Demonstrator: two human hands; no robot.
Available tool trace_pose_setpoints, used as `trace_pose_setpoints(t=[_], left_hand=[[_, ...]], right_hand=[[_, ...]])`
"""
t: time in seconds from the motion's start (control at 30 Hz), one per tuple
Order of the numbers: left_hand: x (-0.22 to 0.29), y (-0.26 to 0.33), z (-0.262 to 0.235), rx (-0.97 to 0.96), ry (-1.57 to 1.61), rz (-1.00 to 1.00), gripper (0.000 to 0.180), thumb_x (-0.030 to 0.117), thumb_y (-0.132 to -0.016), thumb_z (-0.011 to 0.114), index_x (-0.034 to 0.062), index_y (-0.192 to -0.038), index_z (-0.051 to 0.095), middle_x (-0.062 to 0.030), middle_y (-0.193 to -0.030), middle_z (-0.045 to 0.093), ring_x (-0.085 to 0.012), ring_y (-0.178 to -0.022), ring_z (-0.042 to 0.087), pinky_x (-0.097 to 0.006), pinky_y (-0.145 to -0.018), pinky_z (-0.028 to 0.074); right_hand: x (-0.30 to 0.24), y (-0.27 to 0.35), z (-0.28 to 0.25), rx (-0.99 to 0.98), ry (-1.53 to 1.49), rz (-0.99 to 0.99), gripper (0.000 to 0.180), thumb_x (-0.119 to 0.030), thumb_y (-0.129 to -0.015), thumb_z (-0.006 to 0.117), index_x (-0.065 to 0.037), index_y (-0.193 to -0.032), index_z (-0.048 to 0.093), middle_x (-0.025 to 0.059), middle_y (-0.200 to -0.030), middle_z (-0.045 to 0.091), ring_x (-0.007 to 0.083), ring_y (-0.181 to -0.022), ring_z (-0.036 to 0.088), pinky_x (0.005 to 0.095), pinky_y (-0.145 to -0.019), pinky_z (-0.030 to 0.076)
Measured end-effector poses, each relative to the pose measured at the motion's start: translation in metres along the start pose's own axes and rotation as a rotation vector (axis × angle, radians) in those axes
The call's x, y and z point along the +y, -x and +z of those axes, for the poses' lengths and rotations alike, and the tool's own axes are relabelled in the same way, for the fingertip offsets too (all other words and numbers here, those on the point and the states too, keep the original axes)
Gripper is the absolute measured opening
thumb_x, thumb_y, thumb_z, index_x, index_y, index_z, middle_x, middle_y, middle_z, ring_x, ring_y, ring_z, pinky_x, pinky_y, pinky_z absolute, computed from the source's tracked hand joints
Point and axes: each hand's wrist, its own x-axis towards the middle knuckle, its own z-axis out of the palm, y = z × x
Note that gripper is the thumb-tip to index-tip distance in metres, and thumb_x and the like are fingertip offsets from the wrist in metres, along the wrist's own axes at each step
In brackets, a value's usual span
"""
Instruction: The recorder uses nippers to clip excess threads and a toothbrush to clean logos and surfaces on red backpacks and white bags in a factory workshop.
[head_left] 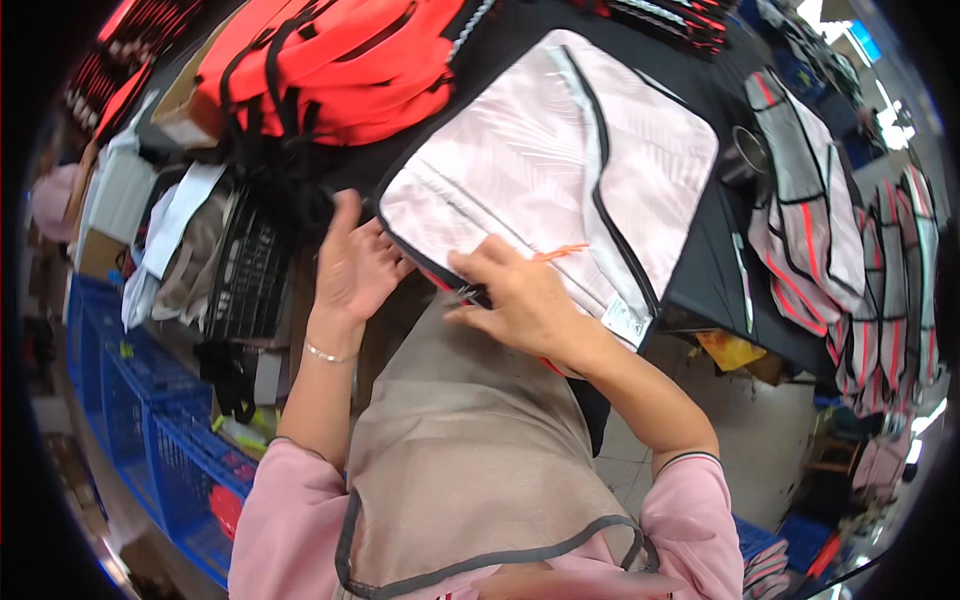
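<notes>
That pale pink bag panel [560,170] is smooth cloth with a satiny sheen; the black strip [627,249] across it looks duller. Beyond, the red-orange bags [380,75] are soft fabric. The apron [470,430] is matt, creased cloth, the bracelet [330,356] shiny metal. Over there: a glossy metal cup [750,150] and blue plastic crates [180,470].

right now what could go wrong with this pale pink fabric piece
The orange strands lying on the pale pink fabric piece could snag on the right grip, close beside them. If the piece swings right, it might knock the metal cup near it. The left grip is open, so it may steady the piece little.
</notes>
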Motion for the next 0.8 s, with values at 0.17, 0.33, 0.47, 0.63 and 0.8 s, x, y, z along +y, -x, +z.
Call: trace_pose_setpoints(t=[0.17,0.33,0.47,0.63,0.8], left_hand=[[-0.035,-0.019,0.041,0.403,-0.492,0.198,0.044,0.018,-0.085,0.075,-0.0015,-0.122,0.059,-0.0092,-0.112,0.067,-0.0199,-0.102,0.064,-0.035,-0.091,0.05],[-0.043,-0.031,0.031,0.286,-0.329,0.057,0.041,0.009,-0.087,0.068,-0.0035,-0.124,0.057,-0.013,-0.116,0.065,-0.024,-0.104,0.065,-0.039,-0.094,0.053],[-0.062,-0.026,0.013,0.221,-0.172,0.07,0.044,0.007,-0.084,0.072,0.0,-0.124,0.057,-0.0112,-0.116,0.065,-0.0233,-0.104,0.065,-0.039,-0.092,0.053],[-0.077,-0.026,0.018,0.183,-0.06,0.144,0.041,0.008,-0.086,0.071,0.0003,-0.124,0.058,-0.0111,-0.114,0.066,-0.0221,-0.103,0.064,-0.039,-0.092,0.053],[-0.089,-0.026,0.016,0.195,0.019,0.136,0.038,0.01,-0.089,0.069,0.0003,-0.123,0.058,-0.0112,-0.114,0.066,-0.0217,-0.103,0.064,-0.038,-0.092,0.052]], right_hand=[[0.045,-0.026,-0.014,0.284,-0.146,0.146,0.043,-0.026,-0.099,0.058,-0.001,-0.133,0.055,0.0102,-0.107,0.063,0.0161,-0.096,0.06,0.0289,-0.086,0.049],[0.067,-0.027,0.005,0.36,-0.452,0.343,0.036,-0.025,-0.099,0.057,0.002,-0.124,0.058,0.0151,-0.101,0.066,0.0219,-0.088,0.063,0.032,-0.082,0.049],[0.048,-0.016,-0.004,0.468,-0.51,0.407,0.02,-0.014,-0.091,0.067,0.003,-0.101,0.062,0.0117,-0.091,0.068,0.0166,-0.08,0.064,0.0277,-0.073,0.05],[0.022,0.002,-0.01,0.407,0.013,0.17,0.024,-0.014,-0.082,0.076,-0.001,-0.099,0.065,0.0104,-0.081,0.066,0.0234,-0.073,0.064,0.0335,-0.063,0.05],[0.015,0.0,-0.01,0.398,0.255,0.086,0.023,-0.011,-0.08,0.077,-0.001,-0.099,0.067,0.0101,-0.082,0.065,0.0235,-0.071,0.064,0.0326,-0.064,0.052]])
